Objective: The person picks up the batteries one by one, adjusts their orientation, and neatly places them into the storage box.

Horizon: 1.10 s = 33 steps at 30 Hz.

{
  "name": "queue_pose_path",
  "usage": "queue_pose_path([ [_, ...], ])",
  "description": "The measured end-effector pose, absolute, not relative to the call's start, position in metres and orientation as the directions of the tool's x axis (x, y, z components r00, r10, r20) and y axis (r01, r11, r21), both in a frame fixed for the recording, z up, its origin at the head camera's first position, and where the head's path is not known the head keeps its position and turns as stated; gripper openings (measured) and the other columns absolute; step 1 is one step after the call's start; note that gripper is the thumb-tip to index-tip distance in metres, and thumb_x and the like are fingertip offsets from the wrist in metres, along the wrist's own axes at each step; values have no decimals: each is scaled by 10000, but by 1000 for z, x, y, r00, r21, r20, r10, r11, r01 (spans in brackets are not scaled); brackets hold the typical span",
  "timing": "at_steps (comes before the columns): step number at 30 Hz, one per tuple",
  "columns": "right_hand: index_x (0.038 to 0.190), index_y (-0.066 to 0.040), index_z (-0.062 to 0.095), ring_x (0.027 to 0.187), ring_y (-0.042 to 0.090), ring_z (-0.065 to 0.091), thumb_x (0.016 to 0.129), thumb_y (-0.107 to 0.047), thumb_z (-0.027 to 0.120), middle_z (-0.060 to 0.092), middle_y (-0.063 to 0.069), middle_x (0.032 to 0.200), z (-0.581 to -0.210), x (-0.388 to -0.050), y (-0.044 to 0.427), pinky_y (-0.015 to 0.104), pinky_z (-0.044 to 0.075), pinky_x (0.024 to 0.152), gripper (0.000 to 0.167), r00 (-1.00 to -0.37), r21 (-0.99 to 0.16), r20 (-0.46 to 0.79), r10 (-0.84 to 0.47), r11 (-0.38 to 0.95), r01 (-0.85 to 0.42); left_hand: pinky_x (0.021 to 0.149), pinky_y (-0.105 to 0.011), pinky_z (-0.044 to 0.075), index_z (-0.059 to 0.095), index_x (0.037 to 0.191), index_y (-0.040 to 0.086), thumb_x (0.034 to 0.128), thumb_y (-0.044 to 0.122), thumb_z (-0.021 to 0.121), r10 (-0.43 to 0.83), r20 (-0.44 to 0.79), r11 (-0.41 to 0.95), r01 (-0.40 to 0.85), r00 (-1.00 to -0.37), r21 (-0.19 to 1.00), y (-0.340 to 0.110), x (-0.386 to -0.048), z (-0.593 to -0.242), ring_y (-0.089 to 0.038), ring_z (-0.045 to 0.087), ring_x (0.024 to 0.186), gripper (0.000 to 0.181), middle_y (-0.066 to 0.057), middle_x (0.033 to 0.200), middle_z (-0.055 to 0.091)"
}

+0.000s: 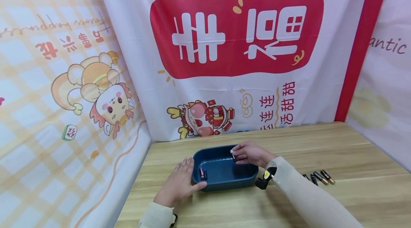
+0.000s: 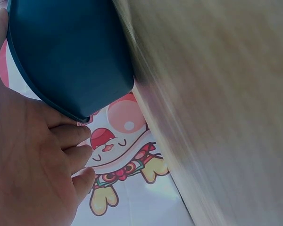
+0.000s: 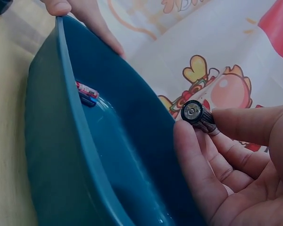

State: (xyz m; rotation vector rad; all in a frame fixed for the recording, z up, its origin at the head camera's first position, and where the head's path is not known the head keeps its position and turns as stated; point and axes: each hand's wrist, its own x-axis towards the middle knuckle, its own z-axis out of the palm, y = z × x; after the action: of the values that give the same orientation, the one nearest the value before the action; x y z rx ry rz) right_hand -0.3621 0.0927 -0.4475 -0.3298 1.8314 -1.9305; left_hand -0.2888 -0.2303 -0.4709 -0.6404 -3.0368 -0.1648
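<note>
A dark blue-green plastic bin (image 1: 221,187) with rounded ends stands on the wooden table. My left hand (image 1: 180,181) rests against its left end, fingers straight along the rim and the thumb on the near side. In the left wrist view the left fingers (image 2: 78,157) touch the rim's corner. Over the bin's right part, my right hand (image 1: 252,155) pinches a black battery (image 3: 200,117) between thumb and fingertips, its round metal end showing in the right wrist view. Inside the bin's left end lie a red battery (image 3: 87,89) and a blue battery (image 3: 88,100), side by side.
Several black-and-copper batteries (image 1: 321,178) lie on the wooden table (image 1: 363,156) to the right, partly behind the right sleeve (image 1: 298,188). Printed cloth hangings (image 1: 128,42) stand behind the table and at both sides.
</note>
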Motion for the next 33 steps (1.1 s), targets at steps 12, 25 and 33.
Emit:
queue_pose_path([
  [12, 1183, 128, 543, 801, 186, 649, 956, -31, 585, 647, 146, 968, -452, -361, 77, 434, 562, 803, 280, -861, -987, -135, -490, -13, 162, 1153, -504, 157, 215, 1540, 17, 835, 820, 368, 394, 45, 913, 397, -918, 99, -231, -289, -470, -322, 155, 1455, 1079, -143, 1585, 211],
  [25, 1168, 130, 550, 797, 189, 657, 951, -29, 594, 653, 137, 941, -459, -360, 63, 472, 555, 811, 273, -852, -984, -138, -504, -26, 175, 1156, -503, 148, 199, 1543, 20, 838, 820, 355, 392, 33, 914, 393, -919, 99, -231, -290, -472, -314, 153, 1456, 1078, -147, 1587, 203],
  [33, 1189, 146, 546, 792, 197, 663, 949, -37, 601, 663, 140, 938, -461, -359, 55, 461, 562, 795, 307, -853, -983, -153, -500, -11, 182, 1154, -501, 154, 214, 1539, 15, 837, 820, 361, 398, 37, 911, 399, -917, 101, -231, -290, -471, -322, 158, 1454, 1078, -153, 1584, 212],
])
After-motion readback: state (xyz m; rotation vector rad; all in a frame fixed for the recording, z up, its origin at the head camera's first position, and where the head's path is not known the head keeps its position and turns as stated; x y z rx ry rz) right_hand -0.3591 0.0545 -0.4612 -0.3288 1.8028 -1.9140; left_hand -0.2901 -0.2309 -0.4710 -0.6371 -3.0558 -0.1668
